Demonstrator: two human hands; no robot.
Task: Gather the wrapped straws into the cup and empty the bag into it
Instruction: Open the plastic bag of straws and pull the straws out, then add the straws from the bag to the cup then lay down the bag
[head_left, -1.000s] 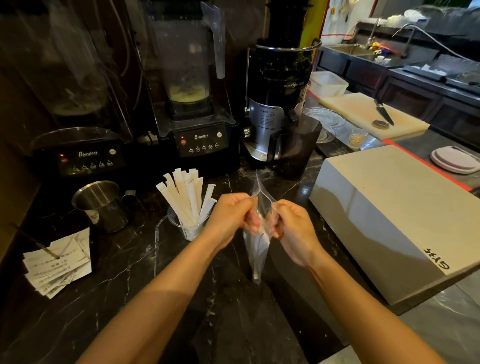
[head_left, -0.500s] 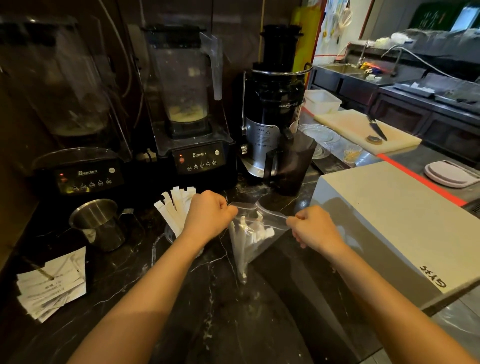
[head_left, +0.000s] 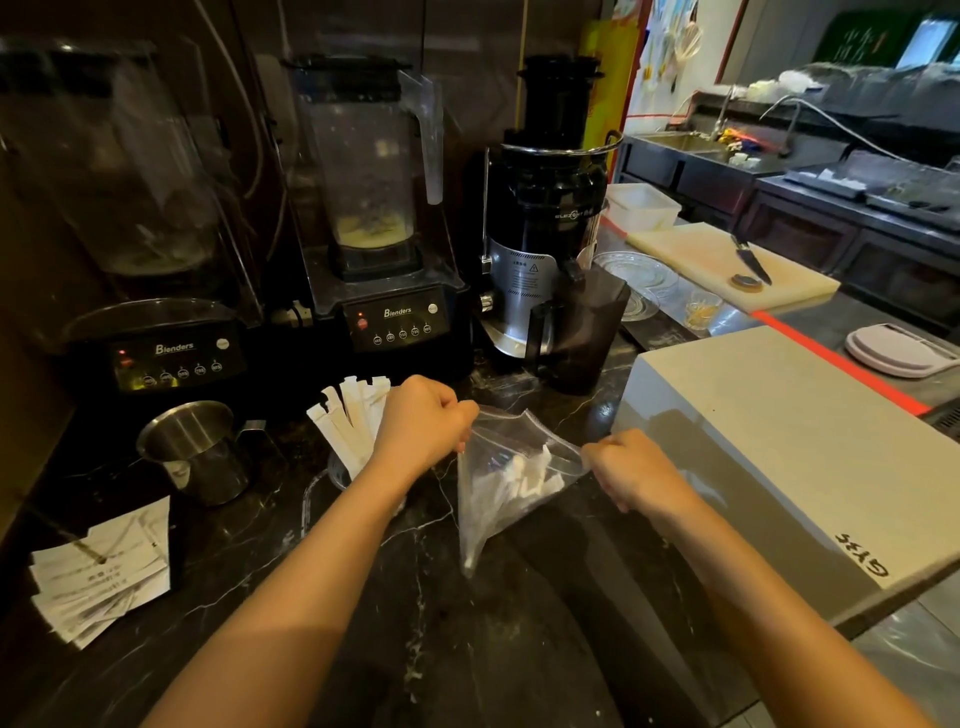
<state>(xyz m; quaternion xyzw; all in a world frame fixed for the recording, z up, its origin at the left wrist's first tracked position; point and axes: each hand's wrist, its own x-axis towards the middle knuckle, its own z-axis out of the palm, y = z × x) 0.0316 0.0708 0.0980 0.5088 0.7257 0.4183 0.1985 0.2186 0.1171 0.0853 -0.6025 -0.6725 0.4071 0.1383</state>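
Note:
A clear plastic bag (head_left: 493, 499) hangs above the dark marble counter, its mouth pulled wide. White wrapped straws (head_left: 530, 475) show inside its upper part. My left hand (head_left: 423, 421) pinches the bag's left rim and my right hand (head_left: 631, 475) pinches the right rim. To the left, a clear cup (head_left: 340, 475) holds a fan of wrapped straws (head_left: 353, 415); my left hand and forearm hide most of the cup.
A steel pitcher (head_left: 200, 452) stands left of the cup, with a pile of paper receipts (head_left: 101, 579) at the near left. Two blenders (head_left: 395, 322) and a juicer (head_left: 545, 260) line the back. A grey box (head_left: 779, 452) sits close on the right.
The bag's mouth, nearly closed a second ago with both hands together, has been pulled apart. My hands have spread left and right, and the straws inside have come into view.

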